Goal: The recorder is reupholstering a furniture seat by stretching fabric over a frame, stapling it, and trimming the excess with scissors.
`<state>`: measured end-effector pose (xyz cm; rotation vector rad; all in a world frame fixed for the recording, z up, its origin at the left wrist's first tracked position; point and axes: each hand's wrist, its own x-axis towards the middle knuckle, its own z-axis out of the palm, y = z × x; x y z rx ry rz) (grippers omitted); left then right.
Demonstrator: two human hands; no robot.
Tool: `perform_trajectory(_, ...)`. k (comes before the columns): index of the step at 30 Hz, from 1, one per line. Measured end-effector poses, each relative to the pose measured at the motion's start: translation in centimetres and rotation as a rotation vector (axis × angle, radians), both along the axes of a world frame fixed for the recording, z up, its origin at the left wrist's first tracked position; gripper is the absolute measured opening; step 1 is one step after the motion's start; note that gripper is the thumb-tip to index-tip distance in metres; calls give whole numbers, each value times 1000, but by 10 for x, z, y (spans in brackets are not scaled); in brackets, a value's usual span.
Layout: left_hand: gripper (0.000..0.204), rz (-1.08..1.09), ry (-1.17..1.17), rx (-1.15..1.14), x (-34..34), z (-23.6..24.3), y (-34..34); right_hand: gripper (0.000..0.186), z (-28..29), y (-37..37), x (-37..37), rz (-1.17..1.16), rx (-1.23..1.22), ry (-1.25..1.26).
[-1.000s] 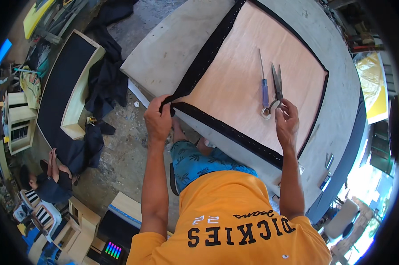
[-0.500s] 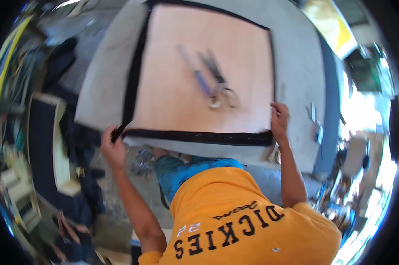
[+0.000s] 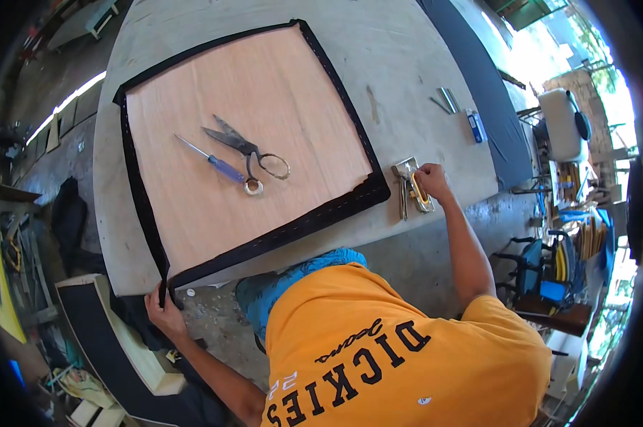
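Observation:
A square plywood panel (image 3: 264, 85) lies on the table, its edges wrapped in black fabric (image 3: 279, 236) with a row of staples along it. At the near left corner my left hand (image 3: 166, 317) pinches the loose fabric end. My right hand (image 3: 433, 181) is closed around the handle of a metal staple gun (image 3: 422, 202), which lies on the table just right of the panel. On the bare wood rest scissors (image 3: 244, 147) with partly spread blades and a blue-handled screwdriver (image 3: 225, 168); the scissors' lower loop is beside the screwdriver's handle end.
The pale table (image 3: 407, 64) has a rounded-looking edge. Strips of staples (image 3: 448, 99) and a small blue box (image 3: 476, 126) sit on its right. Dark fabric (image 3: 478, 78) drapes along the right side. A dark-padded wooden frame (image 3: 115, 341) stands at lower left.
My right hand has left the panel's near right corner and moved right onto the staple gun. My left hand keeps hold of the fabric corner. The whole view has turned.

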<state>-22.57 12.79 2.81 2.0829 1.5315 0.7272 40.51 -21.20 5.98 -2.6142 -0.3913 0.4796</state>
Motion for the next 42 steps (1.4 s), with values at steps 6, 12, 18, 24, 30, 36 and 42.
perform_trajectory(6,32,-52,62,54,0,5,3,20,-8,11,-25,-30,115,-82)
perform_trajectory(12,29,-35,32,69,6,16,-4,20,-12,56,-52,41,219,-122)
perform_trajectory(18,28,6,-28,56,11,17,-7,14,0,142,-103,362,523,-140)
perform_trajectory(24,27,51,-45,41,19,25,-16,13,42,233,-175,626,436,19)
perform_trajectory(30,33,44,-46,50,10,21,-18,14,38,262,-182,731,385,-56)
perform_trajectory(36,38,20,-22,144,16,15,-30,22,6,192,-109,365,410,-11)
perform_trajectory(42,35,123,-77,94,29,22,-32,31,-45,56,-64,294,95,-112)
